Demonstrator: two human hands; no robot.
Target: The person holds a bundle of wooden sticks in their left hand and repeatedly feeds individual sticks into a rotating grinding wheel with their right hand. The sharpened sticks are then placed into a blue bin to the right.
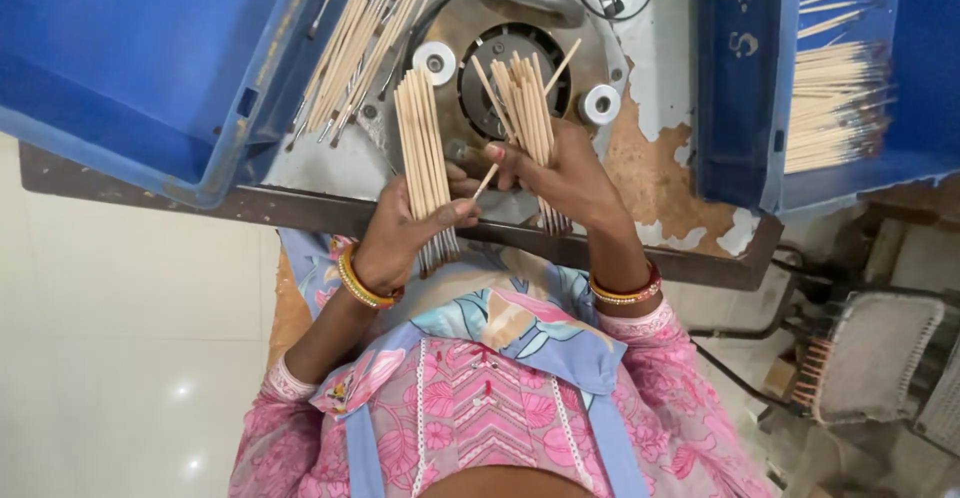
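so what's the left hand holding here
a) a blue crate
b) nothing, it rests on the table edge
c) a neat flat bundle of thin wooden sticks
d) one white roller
c: the left hand grips a flat bundle of thin wooden sticks standing upright, while the right hand holds a looser, fanned bunch of sticks above the round machine opening.

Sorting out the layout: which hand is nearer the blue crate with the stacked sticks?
Right hand; the blue crate lies just past it. Left hand is farther off.
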